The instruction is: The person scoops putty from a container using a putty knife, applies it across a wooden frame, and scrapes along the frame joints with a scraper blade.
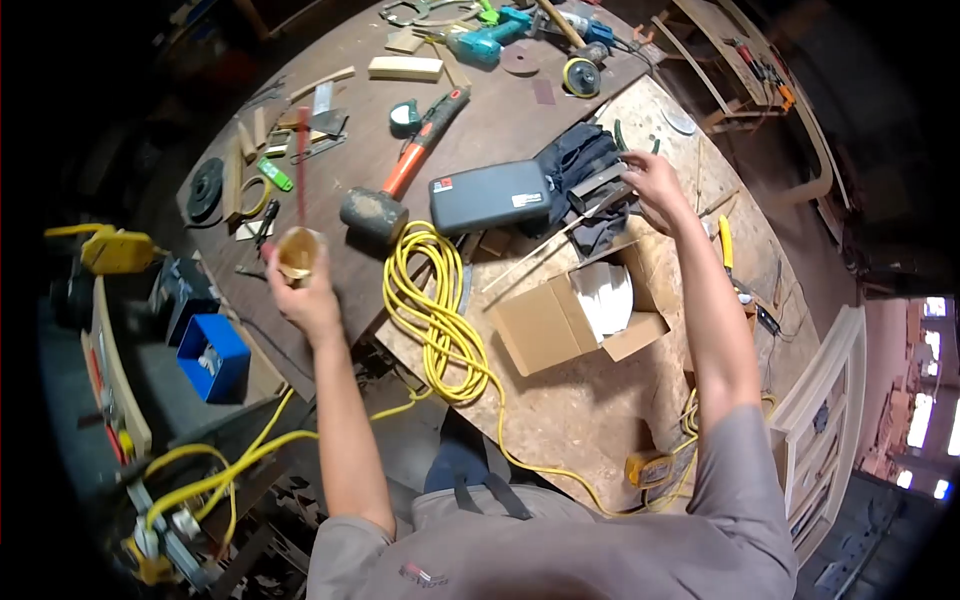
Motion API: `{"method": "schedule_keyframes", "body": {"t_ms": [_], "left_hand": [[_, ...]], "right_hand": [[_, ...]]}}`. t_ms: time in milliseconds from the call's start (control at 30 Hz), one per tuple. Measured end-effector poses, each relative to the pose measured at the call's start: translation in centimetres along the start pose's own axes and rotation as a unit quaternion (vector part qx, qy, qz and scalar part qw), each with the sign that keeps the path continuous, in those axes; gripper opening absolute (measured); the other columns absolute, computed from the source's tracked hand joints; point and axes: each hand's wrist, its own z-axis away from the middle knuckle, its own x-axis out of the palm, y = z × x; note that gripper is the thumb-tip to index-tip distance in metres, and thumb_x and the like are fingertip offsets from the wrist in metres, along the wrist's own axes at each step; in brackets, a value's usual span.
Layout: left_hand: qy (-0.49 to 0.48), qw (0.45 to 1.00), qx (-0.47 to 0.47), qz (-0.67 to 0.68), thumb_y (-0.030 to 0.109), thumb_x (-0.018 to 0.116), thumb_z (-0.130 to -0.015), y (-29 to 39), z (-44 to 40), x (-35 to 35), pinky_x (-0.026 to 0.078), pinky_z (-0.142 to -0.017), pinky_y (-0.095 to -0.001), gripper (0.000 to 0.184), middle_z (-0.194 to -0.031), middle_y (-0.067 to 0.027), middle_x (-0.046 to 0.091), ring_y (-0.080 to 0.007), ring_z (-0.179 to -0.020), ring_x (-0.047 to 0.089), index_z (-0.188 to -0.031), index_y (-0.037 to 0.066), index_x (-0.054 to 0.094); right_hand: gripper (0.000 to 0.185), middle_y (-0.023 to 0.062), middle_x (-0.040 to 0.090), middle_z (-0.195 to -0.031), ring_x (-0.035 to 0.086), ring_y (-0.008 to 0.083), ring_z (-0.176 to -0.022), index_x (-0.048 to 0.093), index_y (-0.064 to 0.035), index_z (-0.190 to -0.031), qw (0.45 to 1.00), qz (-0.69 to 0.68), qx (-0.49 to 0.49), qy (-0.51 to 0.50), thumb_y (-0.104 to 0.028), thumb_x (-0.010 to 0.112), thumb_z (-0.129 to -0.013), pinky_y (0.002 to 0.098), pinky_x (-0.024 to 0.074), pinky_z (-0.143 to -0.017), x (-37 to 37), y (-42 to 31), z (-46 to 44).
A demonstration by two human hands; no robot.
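Note:
My left hand (305, 295) is closed around a tan, hollow, roll-like object (297, 254) above the left part of the dark table. A blurred thin red strip (302, 165) shows just beyond it. At the right, the fingers of my right hand (652, 188) pinch the end of a grey metal piece (603, 188) over a dark cloth (575, 155). Left of the cloth lies a closed dark grey case (490, 196). Nearer to me, an open cardboard box (545, 325) holds white material (606, 298).
A coiled yellow cable (430, 320) lies at the table's middle edge and trails toward me. A mallet (375, 214), a tape measure (405, 118), wood pieces (405, 67) and power tools (480, 43) lie farther back. A blue bin (215, 358) stands at the left.

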Motion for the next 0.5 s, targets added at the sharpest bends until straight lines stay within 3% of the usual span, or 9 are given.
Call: {"method": "schedule_keyframes", "body": {"t_ms": [67,133,167,267,333,400,433,500], "left_hand": [[0.008,0.998,0.001,-0.057,0.017,0.088,-0.077,-4.6,-3.2,1.3,0.051,-0.096,-0.0368,0.057,-0.118,-0.0129,0.07,-0.0236,-0.106,0.067,-0.127,-0.001,0.064],[-0.016,0.999,-0.031,-0.023,0.019,0.088,-0.077,-6.5,-4.6,2.2,0.051,-0.096,-0.0371,0.055,-0.118,-0.0123,0.071,-0.024,-0.107,0.067,-0.124,-0.001,0.066],[-0.018,0.999,-0.043,-0.024,0.019,0.088,-0.077,-7.4,-5.1,2.6,0.051,-0.096,-0.0371,0.055,-0.118,-0.0124,0.071,-0.0241,-0.107,0.066,-0.124,-0.001,0.066],[0.004,0.997,-0.061,-0.051,0.02,0.087,-0.078,-10.3,-5.8,3.4,0.05,-0.097,-0.0377,0.054,-0.118,-0.0133,0.071,-0.0257,-0.108,0.066,-0.124,-0.001,0.066],[0.024,0.995,-0.061,-0.069,0.02,0.087,-0.079,-11.5,-6.2,4.0,0.05,-0.097,-0.0381,0.054,-0.118,-0.0138,0.071,-0.0268,-0.109,0.066,-0.124,-0.001,0.067],[0.005,0.996,-0.046,-0.073,0.019,0.086,-0.08,-11.5,-6.3,3.9,0.05,-0.098,-0.0382,0.055,-0.12,-0.0135,0.07,-0.0265,-0.109,0.066,-0.127,-0.001,0.065],[0.001,0.995,-0.043,-0.087,0.017,0.085,-0.081,-11.1,-6.2,3.9,0.051,-0.097,-0.0374,0.055,-0.121,-0.0127,0.069,-0.0241,-0.109,0.065,-0.127,-0.002,0.064],[-0.014,0.994,-0.041,-0.101,0.015,0.085,-0.081,-10.3,-5.9,4.1,0.051,-0.097,-0.0371,0.054,-0.122,-0.0122,0.068,-0.0227,-0.109,0.065,-0.128,-0.001,0.063]], "right_hand": [[0.045,0.021,0.072,-0.118,0.068,0.036,-0.112,0.073,-0.0081,-0.12,0.985,0.17,-0.028,-0.007,-0.003,0.063,-0.076,0.037,0.0539,-0.097,1.2,0.3,-2.6],[0.051,0.0199,0.072,-0.115,0.068,0.039,-0.108,0.072,-0.0113,-0.121,0.961,0.256,-0.039,-0.092,0.002,0.059,-0.073,0.0404,0.054,-0.094,1.8,0.4,-4.0],[0.049,0.0207,0.073,-0.112,0.069,0.038,-0.108,0.073,-0.0082,-0.116,0.939,0.31,-0.064,-0.134,0.001,0.056,-0.071,0.0403,0.0544,-0.093,1.5,0.1,-4.2],[0.035,0.0268,0.071,-0.102,0.069,0.0434,-0.1,0.076,-0.0042,-0.103,0.962,0.265,-0.063,-0.032,-0.005,0.06,-0.072,0.0441,0.0559,-0.086,0.9,-0.4,-3.5],[0.022,0.026,0.072,-0.087,0.072,0.0407,-0.083,0.075,0.0016,-0.089,0.906,0.384,0.026,-0.178,-0.011,0.063,-0.076,0.0433,0.0578,-0.073,-0.5,-3.8,-0.5],[0.029,0.0234,0.073,-0.083,0.074,0.0346,-0.077,0.073,0.0037,-0.089,0.843,0.385,0.16,-0.339,-0.024,0.072,-0.08,0.0418,0.0578,-0.072,-0.5,-4.2,0.8],[0.043,0.0193,0.074,-0.078,0.074,0.0313,-0.071,0.073,0.0033,-0.086,0.841,0.403,0.127,-0.337,-0.039,0.08,-0.078,0.0405,0.0588,-0.072,0.3,-3.0,1.3],[0.055,0.0199,0.075,-0.092,0.074,0.0343,-0.088,0.072,0.0005,-0.097,0.902,0.338,0.073,-0.26,-0.048,0.085,-0.074,0.0428,0.0582,-0.081,1.5,0.3,2.4]]}}
